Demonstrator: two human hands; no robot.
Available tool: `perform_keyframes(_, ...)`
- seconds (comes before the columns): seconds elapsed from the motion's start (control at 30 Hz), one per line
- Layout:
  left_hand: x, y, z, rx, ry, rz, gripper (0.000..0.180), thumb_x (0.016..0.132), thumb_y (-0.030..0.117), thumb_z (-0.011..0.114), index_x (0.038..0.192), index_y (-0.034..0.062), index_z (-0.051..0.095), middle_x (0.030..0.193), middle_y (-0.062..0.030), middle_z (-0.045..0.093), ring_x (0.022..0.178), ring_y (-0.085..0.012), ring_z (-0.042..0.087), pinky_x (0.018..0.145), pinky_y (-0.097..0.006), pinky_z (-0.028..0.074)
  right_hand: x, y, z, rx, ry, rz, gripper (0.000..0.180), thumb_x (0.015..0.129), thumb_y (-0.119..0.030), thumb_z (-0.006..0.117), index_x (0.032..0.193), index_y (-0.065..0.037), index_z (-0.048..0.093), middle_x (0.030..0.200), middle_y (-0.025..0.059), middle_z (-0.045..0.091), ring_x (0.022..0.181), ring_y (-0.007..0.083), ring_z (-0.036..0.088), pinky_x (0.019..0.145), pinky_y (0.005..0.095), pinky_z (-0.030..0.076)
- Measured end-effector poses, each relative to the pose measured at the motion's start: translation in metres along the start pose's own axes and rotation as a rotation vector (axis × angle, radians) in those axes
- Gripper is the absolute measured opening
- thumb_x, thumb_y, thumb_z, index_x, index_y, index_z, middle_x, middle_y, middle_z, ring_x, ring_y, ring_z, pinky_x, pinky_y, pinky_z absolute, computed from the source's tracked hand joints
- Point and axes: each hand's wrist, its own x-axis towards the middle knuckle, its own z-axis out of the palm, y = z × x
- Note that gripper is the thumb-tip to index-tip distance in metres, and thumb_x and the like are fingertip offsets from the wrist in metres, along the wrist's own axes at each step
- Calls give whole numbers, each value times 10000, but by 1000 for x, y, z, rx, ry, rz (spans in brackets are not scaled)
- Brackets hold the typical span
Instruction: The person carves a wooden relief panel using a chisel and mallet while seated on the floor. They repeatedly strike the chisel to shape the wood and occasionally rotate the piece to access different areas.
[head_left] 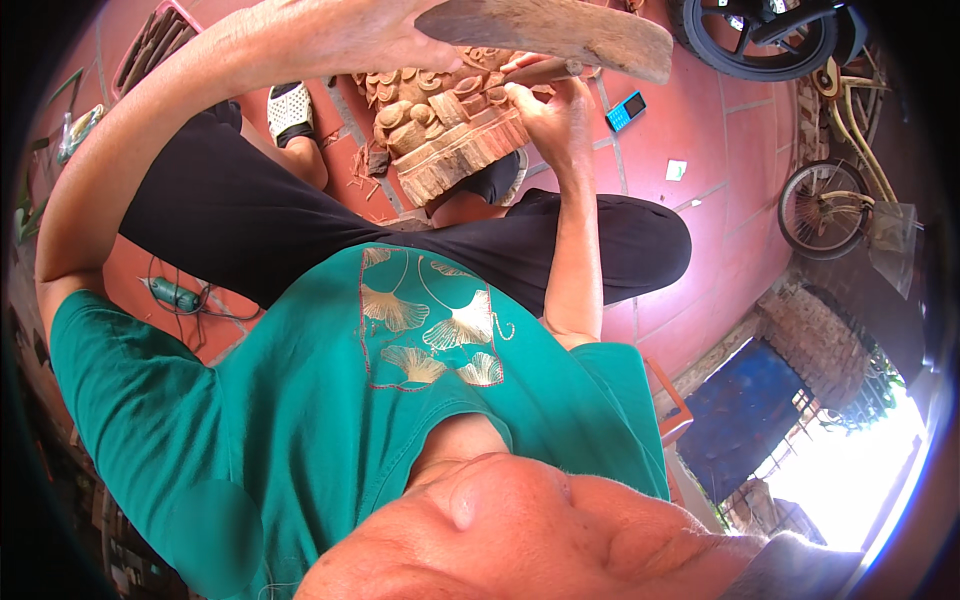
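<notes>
The person's left hand is at 12 o'clock in the view, closed around the handle of a flat wooden mallet, whose worn head stretches toward 1 o'clock. The mallet hangs just above the butt of a chisel; whether the two touch cannot be told. The right hand is wrapped tightly around the chisel, fingers curled, with the tool's tip set against the top of a carved wood block. The block lies at 12 o'clock, just beyond the person's knees, propped between the legs in black trousers. Its face is cut with rounded scrolls, and its lower edge is plain and layered.

Wood chips are scattered over the red tiled floor at the block's 8 o'clock side. A white sandal lies at 11 o'clock, near the left forearm. A blue phone lies on the tiles at 1 o'clock, near the right hand. A green power tool with its cord lies at 9 o'clock. A bicycle wheel stands at 3 o'clock, and a dark tyre sits at 1 o'clock near the rim.
</notes>
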Motion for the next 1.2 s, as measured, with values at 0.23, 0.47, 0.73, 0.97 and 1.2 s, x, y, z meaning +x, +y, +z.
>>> perform_keyframes(0.23, 0, -3, 4, -35, 7, 21, 556, 887, 284, 742, 1246, -52, 481, 663, -189, 590, 609, -346, 646, 577, -433, 517, 1, -4, 3, 17, 28, 66, 175, 867, -21, 759, 1033, -16, 704, 992, 56, 767, 917, 157, 727, 845, 305, 581)
perform_keyframes(0.47, 7, -9, 12, 95, -109, -47, 586, 890, 292, 741, 1265, -76, 480, 660, -204, 595, 610, -350, 658, 556, -436, 519, 5, 15, 6, -249, -1, -76, 191, 867, -53, 787, 1036, -1, 711, 943, 57, 781, 852, 133, 740, 789, 284, 597)
perform_keyframes(0.73, -2, 6, 4, -62, 86, 44, 563, 882, 299, 746, 1218, -81, 503, 706, -241, 608, 630, -368, 657, 584, -441, 521, 5, 1, 13, -37, 72, -32, 188, 852, -137, 790, 996, -51, 702, 884, 108, 752, 769, 219, 741, 695, 343, 560)
perform_keyframes(0.97, 5, -10, 18, 138, -76, 37, 554, 888, 319, 739, 1178, -95, 514, 736, -248, 621, 653, -371, 662, 599, -447, 518, 7, 16, 12, -259, 93, -144, 186, 842, -141, 815, 965, -22, 742, 834, 90, 774, 744, 186, 746, 663, 319, 550)
perform_keyframes(1.2, 1, 0, 2, 0, -109, -63, 545, 882, 299, 734, 1212, -69, 504, 698, -233, 619, 653, -381, 663, 605, -458, 519, 11, 25, 2, -156, 85, -34, 247, 834, -118, 809, 1032, -32, 688, 933, 110, 770, 807, 232, 746, 738, 334, 570)
